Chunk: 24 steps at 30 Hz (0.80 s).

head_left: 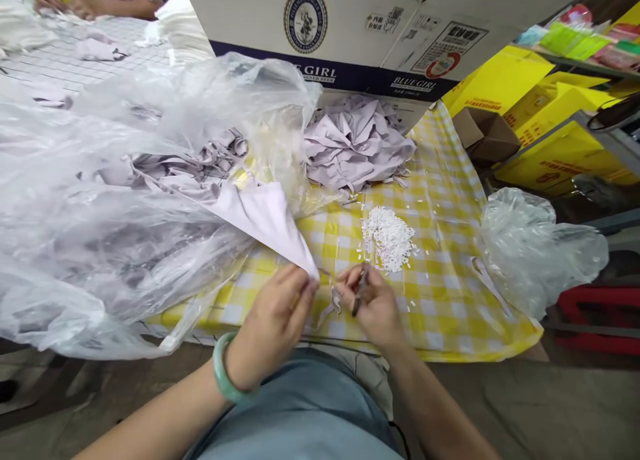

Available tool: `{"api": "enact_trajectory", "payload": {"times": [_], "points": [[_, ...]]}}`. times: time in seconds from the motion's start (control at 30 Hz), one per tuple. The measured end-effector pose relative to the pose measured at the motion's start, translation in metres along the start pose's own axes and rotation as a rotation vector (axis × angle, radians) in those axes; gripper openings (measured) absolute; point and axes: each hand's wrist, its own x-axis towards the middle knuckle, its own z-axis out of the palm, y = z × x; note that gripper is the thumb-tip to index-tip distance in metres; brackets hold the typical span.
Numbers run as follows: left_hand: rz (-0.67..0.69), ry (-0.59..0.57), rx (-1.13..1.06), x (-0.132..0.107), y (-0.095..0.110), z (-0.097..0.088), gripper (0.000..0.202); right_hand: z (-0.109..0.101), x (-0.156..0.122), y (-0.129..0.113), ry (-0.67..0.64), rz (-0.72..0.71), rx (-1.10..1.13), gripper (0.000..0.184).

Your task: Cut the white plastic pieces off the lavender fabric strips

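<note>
My left hand (273,320), a green bangle on its wrist, pinches the pointed corner of a pale lilac cloth piece (263,217) that trails out of a big clear plastic bag (100,200). My right hand (373,303) is closed around a small dark tool (358,299), possibly snips, close to that corner; a thin strip of cloth hangs between the two hands. A small heap of white snippets (389,237) lies just beyond my right hand on the yellow checked tablecloth (450,200).
A pile of lilac cloth pieces (357,143) sits before a Blue Girl cardboard box (325,33). A crumpled clear bag (535,247) hangs at the table's right edge. Yellow cartons (550,113) stand at right. Another person's hands (85,3) work at far left.
</note>
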Motion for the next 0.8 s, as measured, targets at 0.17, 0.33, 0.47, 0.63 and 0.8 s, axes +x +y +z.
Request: {"api": "enact_trajectory", "payload": {"times": [0.17,0.33,0.47,0.63,0.8], "points": [[0.119,-0.507,-0.364,0.004,0.062,0.007,0.024,-0.014,0.041,-0.039,-0.164,-0.128,0.196,0.030],[-0.399,-0.546,-0.838,0.023,0.053,-0.013,0.031,-0.014,0.047,-0.040,-0.302,-0.003,0.313,0.034],[-0.593,-0.368,-0.890,0.036,0.019,-0.043,0.027,0.000,0.045,-0.026,-0.122,-0.087,0.321,0.043],[-0.635,-0.335,-0.832,0.045,0.001,-0.057,0.029,0.027,0.045,-0.027,-0.082,-0.030,0.162,0.035],[-0.407,-0.093,-0.341,0.039,-0.015,-0.058,0.021,0.025,0.063,-0.042,-0.043,0.092,0.300,0.026]]}}
